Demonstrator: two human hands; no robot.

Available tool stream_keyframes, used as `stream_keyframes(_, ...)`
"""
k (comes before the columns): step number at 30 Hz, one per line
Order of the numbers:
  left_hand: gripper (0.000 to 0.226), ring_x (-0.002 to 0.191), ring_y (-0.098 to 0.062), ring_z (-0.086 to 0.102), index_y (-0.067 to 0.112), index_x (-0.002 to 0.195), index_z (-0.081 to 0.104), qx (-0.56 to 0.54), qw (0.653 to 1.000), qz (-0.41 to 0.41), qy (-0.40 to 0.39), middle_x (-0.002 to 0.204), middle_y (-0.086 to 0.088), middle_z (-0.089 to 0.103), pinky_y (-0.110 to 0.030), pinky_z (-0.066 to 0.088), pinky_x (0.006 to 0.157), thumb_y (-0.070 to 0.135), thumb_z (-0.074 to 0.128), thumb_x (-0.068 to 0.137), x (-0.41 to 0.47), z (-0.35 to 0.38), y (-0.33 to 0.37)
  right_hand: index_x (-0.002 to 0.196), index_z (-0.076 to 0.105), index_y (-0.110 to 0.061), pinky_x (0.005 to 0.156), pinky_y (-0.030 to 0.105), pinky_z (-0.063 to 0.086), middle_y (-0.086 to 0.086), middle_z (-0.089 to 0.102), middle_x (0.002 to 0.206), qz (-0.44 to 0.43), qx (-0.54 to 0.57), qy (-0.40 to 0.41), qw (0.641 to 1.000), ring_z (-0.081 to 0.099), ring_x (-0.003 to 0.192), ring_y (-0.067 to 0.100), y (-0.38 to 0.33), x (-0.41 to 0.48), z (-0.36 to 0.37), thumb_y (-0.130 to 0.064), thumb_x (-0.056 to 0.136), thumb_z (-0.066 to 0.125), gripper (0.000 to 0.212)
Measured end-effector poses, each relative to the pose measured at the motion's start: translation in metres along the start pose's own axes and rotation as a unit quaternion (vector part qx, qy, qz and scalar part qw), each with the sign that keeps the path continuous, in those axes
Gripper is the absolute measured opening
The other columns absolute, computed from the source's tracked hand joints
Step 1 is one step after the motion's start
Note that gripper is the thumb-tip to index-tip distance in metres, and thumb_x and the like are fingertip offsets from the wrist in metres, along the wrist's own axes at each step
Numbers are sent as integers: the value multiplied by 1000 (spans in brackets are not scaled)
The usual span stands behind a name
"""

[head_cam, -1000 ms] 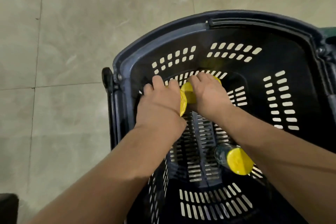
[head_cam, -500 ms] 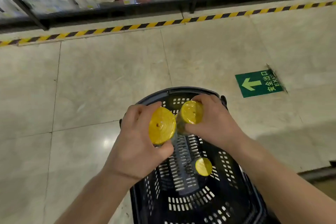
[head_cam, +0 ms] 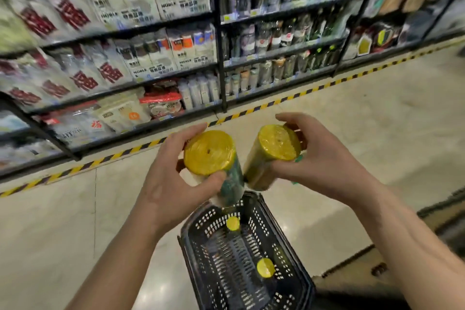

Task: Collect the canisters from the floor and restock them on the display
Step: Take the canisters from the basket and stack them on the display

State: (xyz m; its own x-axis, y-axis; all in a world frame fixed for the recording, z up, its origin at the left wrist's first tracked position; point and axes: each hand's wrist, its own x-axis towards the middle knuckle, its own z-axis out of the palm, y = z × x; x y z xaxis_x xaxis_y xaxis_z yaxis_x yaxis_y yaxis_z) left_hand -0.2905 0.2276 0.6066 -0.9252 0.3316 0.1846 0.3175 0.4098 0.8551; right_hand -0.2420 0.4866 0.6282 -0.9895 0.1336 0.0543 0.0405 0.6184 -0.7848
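Note:
My left hand (head_cam: 166, 184) grips a yellow-lidded canister (head_cam: 210, 152), lid toward me. My right hand (head_cam: 324, 158) grips a second yellow-lidded canister (head_cam: 278, 143) beside it. Both are held up above a black perforated shopping basket (head_cam: 198, 246) on the floor. Two more canisters lie in the basket, one with its yellow lid (head_cam: 232, 223) near the far end, another (head_cam: 265, 267) near the right wall. Store shelves (head_cam: 216, 63) with packaged goods stand ahead, blurred.
A yellow-and-black hazard stripe (head_cam: 113, 157) runs along the floor at the foot of the shelves. Beige tiled floor (head_cam: 63, 221) spreads between the basket and the shelves. A dark mat edge (head_cam: 440, 206) lies at the right.
Both hands have lifted their canisters out of the basket and up to chest height. My view has tilted up from the basket to the shelves.

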Motion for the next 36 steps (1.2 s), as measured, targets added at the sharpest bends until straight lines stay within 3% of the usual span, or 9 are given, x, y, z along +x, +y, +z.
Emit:
stream_keyframes(4, 68, 112, 6, 57, 55, 127, 53, -44, 999, 20, -17, 125, 33, 54, -19, 51, 90, 44, 81, 66, 16, -21, 76, 142, 48, -34, 81, 11, 45, -18, 55, 118, -15, 23, 62, 998, 58, 102, -1, -49, -28, -65, -34, 66, 90, 87)
stream_keyframes(7, 71, 114, -1, 61, 53, 129, 55, -73, 996, 47, -37, 129, 27, 58, -38, 55, 95, 54, 82, 63, 23, -31, 126, 140, 47, -41, 82, 18, 48, -23, 56, 118, 1, 46, 108, 993, 58, 102, -2, -77, -53, -107, -34, 67, 92, 86)
stream_keyframes(10, 72, 116, -10, 63, 50, 129, 57, -110, 991, 66, -45, 131, 19, 60, -47, 57, 94, 56, 81, 62, 24, -31, 170, 135, 51, -45, 78, 12, 46, -27, 60, 113, -7, 68, 178, 982, 59, 97, -6, -95, -82, -138, -34, 67, 93, 81)
stream_keyframes(16, 71, 111, -7, 65, 45, 125, 62, -176, 977, 100, -73, 123, 16, 66, -35, 57, 85, 44, 91, 61, 13, -6, 221, 129, 53, -48, 88, 34, 58, -25, 63, 115, 8, 99, 283, 954, 63, 104, 1, -113, -148, -181, -49, 65, 90, 74)
stream_keyframes(21, 68, 105, 0, 67, 33, 128, 63, -214, 954, 134, -164, 120, 15, 69, -14, 55, 79, 22, 82, 64, 0, 24, 246, 129, 53, -51, 89, 33, 59, -27, 62, 116, 54, 83, 369, 924, 62, 107, -2, -115, -212, -195, -49, 67, 90, 72)
stream_keyframes(24, 68, 109, -4, 67, 34, 126, 64, -227, 934, 152, -232, 122, 12, 69, -14, 54, 81, 30, 90, 63, -7, 46, 255, 131, 55, -47, 88, 28, 59, -24, 63, 117, 94, 67, 420, 900, 63, 106, -3, -110, -249, -192, -45, 67, 91, 73)
stream_keyframes(29, 67, 104, -2, 68, 35, 124, 64, -256, 899, 156, -320, 120, 9, 69, -12, 55, 77, 26, 83, 60, -36, 91, 274, 133, 51, -49, 90, 36, 59, -26, 60, 123, 167, 36, 488, 856, 62, 110, 0, -100, -312, -180, -50, 65, 91, 79)
stream_keyframes(33, 68, 108, 1, 66, 38, 125, 64, -257, 874, 174, -374, 119, 15, 68, -13, 55, 84, 35, 83, 59, -65, 120, 292, 134, 51, -49, 85, 16, 52, -34, 57, 121, 216, 15, 523, 825, 58, 107, -10, -99, -358, -176, -49, 68, 89, 77)
stream_keyframes(36, 66, 110, 2, 64, 38, 124, 64, -246, 866, 182, -396, 116, 17, 68, -15, 56, 85, 37, 83, 60, -84, 139, 305, 134, 51, -49, 86, 18, 48, -38, 53, 122, 236, 2, 535, 811, 54, 111, -11, -96, -385, -179, -52, 68, 88, 76)
